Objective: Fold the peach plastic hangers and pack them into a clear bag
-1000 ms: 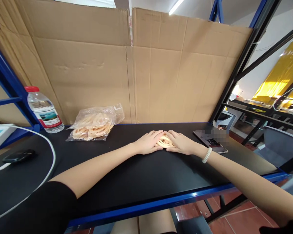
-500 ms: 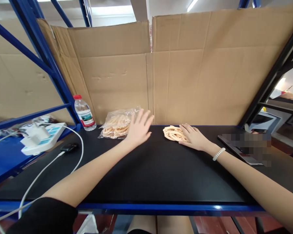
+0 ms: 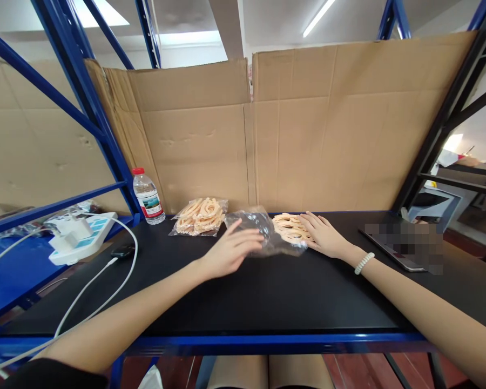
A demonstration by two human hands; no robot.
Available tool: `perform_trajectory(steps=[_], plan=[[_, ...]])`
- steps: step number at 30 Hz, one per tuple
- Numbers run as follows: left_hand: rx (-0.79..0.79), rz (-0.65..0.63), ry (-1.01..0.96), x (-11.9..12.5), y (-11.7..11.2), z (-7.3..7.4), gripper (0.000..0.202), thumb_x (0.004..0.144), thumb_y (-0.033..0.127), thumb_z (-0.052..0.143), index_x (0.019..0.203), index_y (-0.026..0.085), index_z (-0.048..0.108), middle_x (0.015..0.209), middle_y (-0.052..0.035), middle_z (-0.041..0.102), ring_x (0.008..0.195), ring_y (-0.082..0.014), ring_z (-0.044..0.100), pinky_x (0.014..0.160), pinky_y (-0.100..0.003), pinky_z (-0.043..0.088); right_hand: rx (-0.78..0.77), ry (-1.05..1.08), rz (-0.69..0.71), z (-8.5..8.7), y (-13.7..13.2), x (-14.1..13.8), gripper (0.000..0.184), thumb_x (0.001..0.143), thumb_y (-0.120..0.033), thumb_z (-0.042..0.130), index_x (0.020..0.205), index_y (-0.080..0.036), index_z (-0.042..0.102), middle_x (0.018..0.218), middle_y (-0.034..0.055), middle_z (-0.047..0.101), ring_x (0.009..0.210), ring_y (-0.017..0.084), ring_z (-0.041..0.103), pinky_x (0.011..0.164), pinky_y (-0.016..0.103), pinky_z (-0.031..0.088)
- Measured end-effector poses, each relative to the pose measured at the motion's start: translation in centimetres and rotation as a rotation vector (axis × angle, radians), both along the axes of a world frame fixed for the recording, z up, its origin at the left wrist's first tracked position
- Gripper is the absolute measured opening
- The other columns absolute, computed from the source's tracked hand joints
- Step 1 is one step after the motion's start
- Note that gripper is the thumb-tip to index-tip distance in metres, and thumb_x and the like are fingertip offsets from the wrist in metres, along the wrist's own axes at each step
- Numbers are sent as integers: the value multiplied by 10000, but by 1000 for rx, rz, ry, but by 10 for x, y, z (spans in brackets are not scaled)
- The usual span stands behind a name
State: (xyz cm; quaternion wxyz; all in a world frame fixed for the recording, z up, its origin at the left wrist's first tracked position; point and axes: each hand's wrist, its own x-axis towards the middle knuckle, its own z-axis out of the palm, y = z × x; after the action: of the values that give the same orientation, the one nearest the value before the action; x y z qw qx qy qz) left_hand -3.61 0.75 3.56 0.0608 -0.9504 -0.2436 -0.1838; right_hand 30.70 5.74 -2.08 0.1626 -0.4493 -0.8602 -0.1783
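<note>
My left hand [image 3: 235,249] is over the middle of the table, its fingers reaching right across a crumpled clear plastic bag [image 3: 257,220]. The bag seems caught in those fingers, though the exact grip is partly hidden. Its right end lies against a flat pile of cream-coloured loops [image 3: 290,229], perhaps rubber bands. On the right side of this pile rests my right hand [image 3: 323,234], fingers stretched out and slightly apart, wearing a pale coiled band at the wrist. Left of the bag sits a clear packet of similar cream loops [image 3: 200,216].
A water bottle [image 3: 148,197] with a red cap stands at the back left. A white power strip [image 3: 83,237], a black device [image 3: 122,251] and white cables are at the left. On the right lies a flat dark device [image 3: 392,248], partly pixelated. Cardboard [image 3: 308,146] walls the back.
My left hand has moved down and turned rightward, and the clear bag has come off the packet toward the loose loops. My right hand stays at the pile. The view has tilted up slightly.
</note>
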Motion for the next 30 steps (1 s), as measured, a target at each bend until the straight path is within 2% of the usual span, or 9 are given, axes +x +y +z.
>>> perform_trajectory(steps=[4,9,12,14,15,19,23,28,30], plan=[[-293,-177,-51,-11,-28,-12,559,754,11,374,1212,263,573,1306,-38,624,1376,-209,387,1168,-556,143,-66,31,37,1,-4,3,678,943,-553,341,1491,-162,259,1489,179,386,1412,334,277,1094,526,313],[-464,-224,-294,-14,-31,1,426,773,294,492,1186,239,585,1360,-81,572,1387,-309,347,1132,-543,244,-66,289,65,23,-12,-12,530,974,-418,307,1416,-140,396,1432,193,457,1363,321,374,1081,522,348],[-394,145,-445,6,-22,6,355,896,335,386,1142,196,602,1320,-120,596,1331,-292,431,1102,-495,314,-69,455,155,54,-14,-48,411,982,-272,282,1279,-172,547,1237,144,622,1167,254,573,993,452,454],[-281,396,-301,22,-13,0,524,904,416,399,1303,91,501,1379,-212,524,1357,-353,381,1118,-553,240,-225,298,269,67,-11,-82,406,958,-182,290,1235,-154,586,1194,130,650,1115,226,605,976,414,469],[-223,446,-188,28,-8,-4,660,875,469,451,1371,35,424,1445,-251,432,1393,-393,300,1132,-579,164,-257,259,291,68,-9,-100,412,941,-151,303,1239,-149,587,1219,124,643,1131,217,598,1000,403,453],[-278,506,145,26,3,-27,941,838,650,419,1471,-22,233,1546,-259,202,1440,-396,150,1152,-532,121,-353,149,277,39,-9,-151,485,907,-197,405,1352,-16,472,1401,239,482,1352,305,398,1093,485,348],[-351,467,240,-4,-6,-34,939,846,708,324,1505,54,187,1567,-199,144,1457,-334,125,1164,-501,113,-415,99,217,4,-25,-160,620,964,-366,325,1429,44,344,1502,283,291,1423,355,232,1128,526,270],[-401,373,228,-34,-21,-30,882,844,689,384,1517,154,190,1586,-144,116,1463,-320,104,1161,-532,103,-455,22,191,6,-37,-149,682,981,-493,259,1495,-46,258,1555,221,181,1450,330,124,1158,505,202],[-436,356,102,-44,-16,-30,837,854,647,411,1507,157,226,1587,-133,162,1460,-302,150,1162,-503,156,-403,7,196,13,-38,-146,664,978,-480,300,1483,-49,289,1555,214,196,1453,325,121,1160,518,188]])
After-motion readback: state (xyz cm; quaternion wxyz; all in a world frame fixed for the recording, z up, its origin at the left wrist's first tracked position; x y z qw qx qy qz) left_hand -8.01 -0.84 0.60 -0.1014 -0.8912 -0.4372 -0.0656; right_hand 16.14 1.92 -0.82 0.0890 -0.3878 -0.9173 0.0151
